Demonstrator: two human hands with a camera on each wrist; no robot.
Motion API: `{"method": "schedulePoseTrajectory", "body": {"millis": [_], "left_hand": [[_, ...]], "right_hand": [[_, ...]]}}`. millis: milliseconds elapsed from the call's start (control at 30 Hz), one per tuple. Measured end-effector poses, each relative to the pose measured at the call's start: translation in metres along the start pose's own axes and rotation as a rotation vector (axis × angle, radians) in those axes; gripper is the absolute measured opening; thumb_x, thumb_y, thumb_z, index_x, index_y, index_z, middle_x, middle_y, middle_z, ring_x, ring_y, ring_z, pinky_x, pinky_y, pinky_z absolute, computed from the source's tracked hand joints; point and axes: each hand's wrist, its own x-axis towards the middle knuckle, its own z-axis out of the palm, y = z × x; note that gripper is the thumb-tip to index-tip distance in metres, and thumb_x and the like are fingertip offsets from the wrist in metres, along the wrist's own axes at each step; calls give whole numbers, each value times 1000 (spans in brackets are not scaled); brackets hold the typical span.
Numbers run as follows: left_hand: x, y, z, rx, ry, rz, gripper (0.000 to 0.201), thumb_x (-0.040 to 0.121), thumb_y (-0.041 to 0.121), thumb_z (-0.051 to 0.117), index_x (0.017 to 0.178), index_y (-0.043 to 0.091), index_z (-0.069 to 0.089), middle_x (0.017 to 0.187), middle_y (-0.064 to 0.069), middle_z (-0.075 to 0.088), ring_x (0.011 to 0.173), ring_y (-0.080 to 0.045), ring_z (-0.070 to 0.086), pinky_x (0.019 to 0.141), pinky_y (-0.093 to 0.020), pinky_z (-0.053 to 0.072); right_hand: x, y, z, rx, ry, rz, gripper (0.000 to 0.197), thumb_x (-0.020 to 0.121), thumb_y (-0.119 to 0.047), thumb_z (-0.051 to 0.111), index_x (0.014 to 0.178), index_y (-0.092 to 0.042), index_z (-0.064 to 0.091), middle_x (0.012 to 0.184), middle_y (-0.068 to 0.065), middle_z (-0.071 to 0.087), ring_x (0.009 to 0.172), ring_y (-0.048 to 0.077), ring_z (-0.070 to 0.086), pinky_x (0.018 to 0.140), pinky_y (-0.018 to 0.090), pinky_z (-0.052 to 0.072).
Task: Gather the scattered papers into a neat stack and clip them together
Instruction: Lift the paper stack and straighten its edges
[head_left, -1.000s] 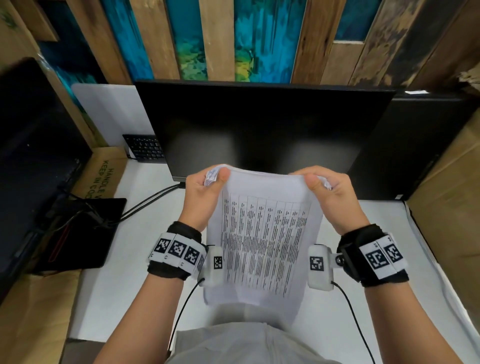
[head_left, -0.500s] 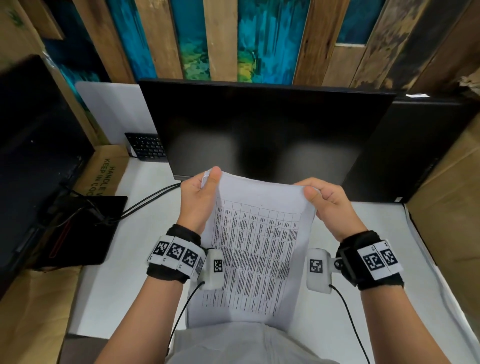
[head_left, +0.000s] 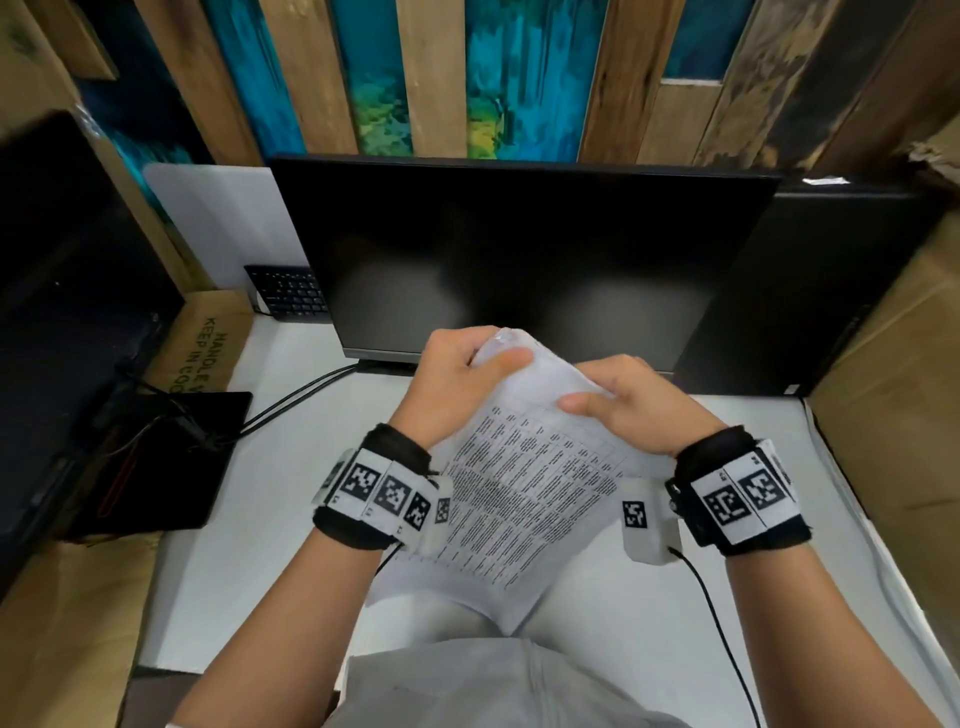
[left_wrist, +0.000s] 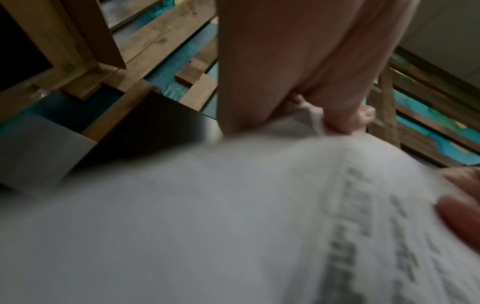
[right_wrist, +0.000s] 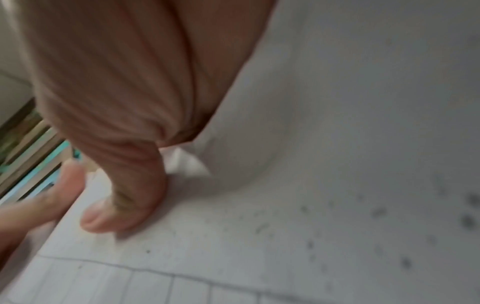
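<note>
A stack of white papers printed with a table hangs in the air above the white desk, tilted so its lower corner points toward me. My left hand pinches the top left corner, thumb on the front. My right hand grips the top edge close beside it, thumb pressed on the sheet. The top of the stack bulges between the two hands. In the left wrist view the papers fill the lower frame, blurred. In the right wrist view my thumb presses on the papers. No clip is visible.
A dark monitor stands right behind my hands. A keyboard sits at the back left, a black tablet with cables at the left. Cardboard boxes line the right side, a black case beside the monitor.
My hands have come closer together at the top edge, and the stack has rotated so it hangs skewed with its top bulging. The right hand slid left along the edge.
</note>
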Motion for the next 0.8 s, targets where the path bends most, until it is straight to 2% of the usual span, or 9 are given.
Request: {"method": "schedulePoseTrajectory", "body": {"millis": [33, 100, 200, 267, 367, 467, 600, 700, 800], "left_hand": [[-1, -8, -6, 18, -56, -24, 23, 84, 20, 70, 78, -2, 68, 71, -14, 67, 65, -18, 58, 61, -31, 46], [-7, -29, -20, 67, -149, -98, 16, 81, 17, 73, 86, 2, 72, 83, -10, 75, 75, -22, 70, 69, -34, 54], [-24, -64, -41, 142, -168, -203, 12, 83, 12, 71, 78, 23, 75, 77, 11, 75, 70, -1, 69, 68, -19, 52], [-34, -82, -51, 156, -168, -240, 19, 84, 8, 69, 73, 23, 72, 69, 16, 72, 63, 5, 62, 62, -12, 47], [-41, -99, -63, 106, -91, -290, 11, 84, 5, 69, 79, 13, 73, 71, 13, 74, 67, 2, 66, 66, -10, 49], [-44, -112, -67, 23, 98, -361, 8, 83, 6, 70, 77, 11, 73, 69, 13, 74, 66, 3, 66, 66, -8, 48], [-47, -116, -64, -330, 377, -509, 16, 81, 27, 73, 84, 12, 67, 86, -4, 70, 77, -16, 63, 75, -26, 51], [-43, -104, -59, -474, 231, -507, 43, 81, 39, 66, 110, 8, 66, 111, -11, 71, 97, -23, 70, 81, -31, 58], [-30, -86, -58, -416, 186, -396, 48, 84, 39, 65, 123, 10, 62, 123, -12, 67, 116, -28, 63, 102, -46, 47]], "right_hand": [[-3, 4, -3, 50, 32, 4, 19, 89, -18, 64, 79, -33, 70, 82, -3, 73, 77, 9, 67, 78, 34, 53], [-10, 15, -11, 203, 124, 23, 12, 89, -11, 62, 87, -16, 73, 86, 3, 76, 76, 11, 69, 77, 36, 55], [-20, 32, -21, 422, 225, 73, 14, 90, -8, 60, 91, -11, 74, 89, 6, 76, 77, 18, 71, 77, 36, 55], [-25, 42, -20, 484, 240, 101, 16, 91, -8, 59, 92, -10, 74, 90, 9, 77, 79, 22, 71, 80, 38, 55], [-29, 52, -12, 609, 285, 156, 16, 91, -9, 58, 95, -9, 74, 90, 10, 76, 77, 24, 72, 76, 37, 56], [-31, 61, -6, 688, 332, 188, 16, 92, -9, 58, 98, -3, 71, 86, 8, 77, 72, 22, 72, 66, 32, 56], [-34, 76, -1, 825, 396, 221, 33, 80, -28, 65, 105, -7, 69, 96, 10, 76, 82, 25, 72, 70, 36, 57], [-36, 84, 0, 842, 370, 213, 52, 65, -46, 74, 107, -15, 70, 106, 10, 74, 94, 27, 72, 76, 37, 60], [-34, 79, -1, 759, 340, 196, 63, 48, -60, 83, 96, -20, 76, 102, 6, 76, 92, 23, 73, 80, 35, 59]]}}
